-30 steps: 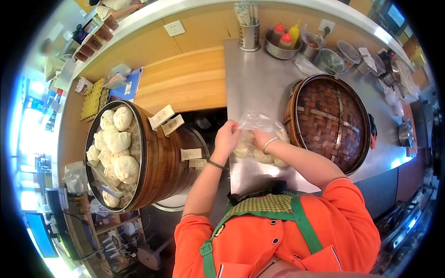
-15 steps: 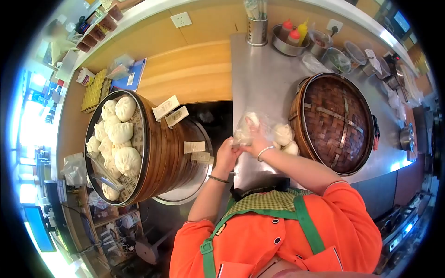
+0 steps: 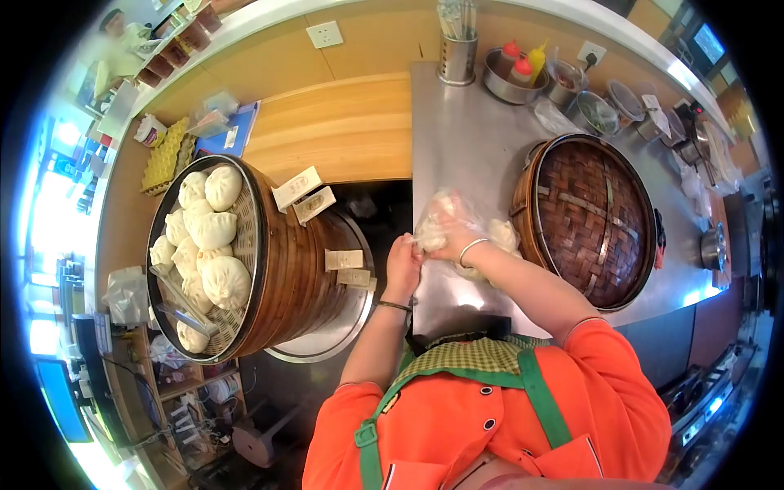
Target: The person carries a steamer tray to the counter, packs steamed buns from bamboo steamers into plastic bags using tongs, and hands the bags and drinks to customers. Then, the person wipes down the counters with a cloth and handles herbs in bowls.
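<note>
The left hand [image 3: 404,263] pinches the near-left edge of a crumpled clear plastic bag [image 3: 431,231]; the right hand [image 3: 452,238], finger closure indeterminable, sits nearer the white round dough buns [image 3: 504,234] at right.

Buns [image 3: 505,233], woven lid [image 3: 596,224] on metal counter [image 3: 465,122]

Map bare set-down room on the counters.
Free: steel counter between utensil holder and plastic bag; wooden surface between blue folder and steel. Crowded: the steel's far right, with sauce bottles and bowls; also around left hand and right hand.
</note>
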Demonstrator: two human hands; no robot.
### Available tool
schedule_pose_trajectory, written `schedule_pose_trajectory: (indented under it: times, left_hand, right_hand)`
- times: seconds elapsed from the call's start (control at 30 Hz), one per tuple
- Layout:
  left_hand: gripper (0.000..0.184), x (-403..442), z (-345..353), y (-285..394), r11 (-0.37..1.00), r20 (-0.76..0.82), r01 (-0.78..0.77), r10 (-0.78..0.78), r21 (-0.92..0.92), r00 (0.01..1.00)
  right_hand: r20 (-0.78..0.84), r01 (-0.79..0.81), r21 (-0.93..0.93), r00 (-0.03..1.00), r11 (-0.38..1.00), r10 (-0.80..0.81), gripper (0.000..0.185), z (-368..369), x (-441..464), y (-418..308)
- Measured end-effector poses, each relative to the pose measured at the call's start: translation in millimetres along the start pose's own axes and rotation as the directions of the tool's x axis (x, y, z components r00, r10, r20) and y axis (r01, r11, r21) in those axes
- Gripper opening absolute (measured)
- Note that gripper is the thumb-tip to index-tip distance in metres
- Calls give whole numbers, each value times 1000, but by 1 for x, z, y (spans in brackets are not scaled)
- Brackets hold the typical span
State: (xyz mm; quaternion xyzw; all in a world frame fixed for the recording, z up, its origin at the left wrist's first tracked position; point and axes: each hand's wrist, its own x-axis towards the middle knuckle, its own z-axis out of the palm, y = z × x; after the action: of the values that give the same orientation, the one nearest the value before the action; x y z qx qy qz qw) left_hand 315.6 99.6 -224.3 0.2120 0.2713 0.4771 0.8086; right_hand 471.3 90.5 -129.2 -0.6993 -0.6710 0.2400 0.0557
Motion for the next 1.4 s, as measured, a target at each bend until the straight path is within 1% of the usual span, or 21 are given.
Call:
schedule_pose_trajectory:
  times: [0.13, 0.2, 0.33, 0.43, 0.5, 0.53, 0.57, 0.6, 0.63, 0.67, 0.73, 0.83, 0.87, 0.93, 0.97, 1.0, 1.03, 1.1, 1.17, 1.33, 1.4]
  left_hand:
    - [16, -4, 22, 7, 991, -141, 37, -19, 128, 990]
    - [29, -4, 34, 15, 970, -154, 71, -36, 231, 987]
    - [34, 10, 12, 15, 960, -96, 130, -109, 249, 989]
    - [34, 20, 10, 26, 906, 34, 146, -174, 398, 984]
    - [27, 24, 32, 52, 733, -16, 134, -166, 667, 986]
    - [17, 28, 40, 62, 817, -64, 210, -209, 536, 976]
    - [10, 34, 47, 72, 838, -110, 237, -210, 491, 971]
    - [10, 42, 47, 76, 875, -56, 306, -308, 375, 950]
    - [9, 49, 45, 76, 888, 11, 383, -399, 255, 917]
    - [9, 57, 41, 72, 888, 14, 383, -400, 252, 917]
    - [8, 72, 38, 64, 864, -11, 502, -502, 26, 865]
    - [9, 71, 46, 63, 885, -135, 463, -453, 51, 881]
    - [12, 67, 50, 63, 893, -187, 426, -399, 144, 898]
    - [13, 68, 45, 56, 895, -247, 409, -362, 175, 899]
    - [14, 69, 43, 52, 900, -305, 388, -319, 199, 897]
    - [14, 71, 40, 48, 897, -328, 379, -296, 227, 897]
    - [14, 69, 40, 45, 897, -334, 382, -298, 223, 894]
    - [13, 70, 40, 41, 915, -352, 319, -222, 247, 909]
    - [12, 68, 46, 42, 910, -376, 310, -195, 275, 906]
    - [10, 61, 51, 46, 926, -397, 271, -152, 263, 905]
    - [16, 54, 54, 53, 935, -257, 222, -151, 277, 955]
  right_hand:
    - [63, 48, -180, 997, 983, -37, 81, 4, 3, -8]
    - [-78, 62, -238, 994, 969, -83, 69, 13, 3, -2]
    - [-12, 40, -79, 999, 996, -41, 55, 7, 7, -1]
    - [249, -62, -78, 965, 995, 79, 54, -10, 18, -7]
    - [472, -145, -46, 869, 988, 150, 56, -3, 36, 0]
    - [473, -146, -45, 868, 988, 150, 56, 8, 35, 5]
    - [266, -77, 52, 962, 996, 61, 55, 21, 29, 11]
    - [36, 17, 126, 999, 992, -22, 54, 32, 26, 16]
    - [36, 18, 123, 999, 992, -22, 54, 30, 16, 11]
    - [-9, 4, 160, 1000, 987, -3, 49, 18, 1, -1]
    - [-20, -55, 250, 998, 967, 62, 47, -12, -14, -14]
    - [-111, -187, 341, 965, 921, 237, 51, -5, -8, 2]
    - [-112, -195, 349, 963, 917, 247, 51, -5, -12, 7]
    - [105, -298, 824, 916, 482, 386, 48, -11, -19, 14]
    - [106, -297, 825, 917, 481, 384, 48, -13, -20, 13]
    - [204, -270, 955, 898, 123, 390, 47, -16, -22, 12]
    - [304, -219, 941, 881, -257, 362, 46, -16, -26, 12]
    - [328, -236, 928, 886, -289, 328, 45, -14, -26, 24]
    - [296, -212, 777, 954, -592, 47, 41, -20, -35, 28]
    - [341, -237, 729, 939, -642, 40, 45, -32, -60, 54]
    - [292, -235, 729, 956, -643, -19, 44, -41, -72, 64]
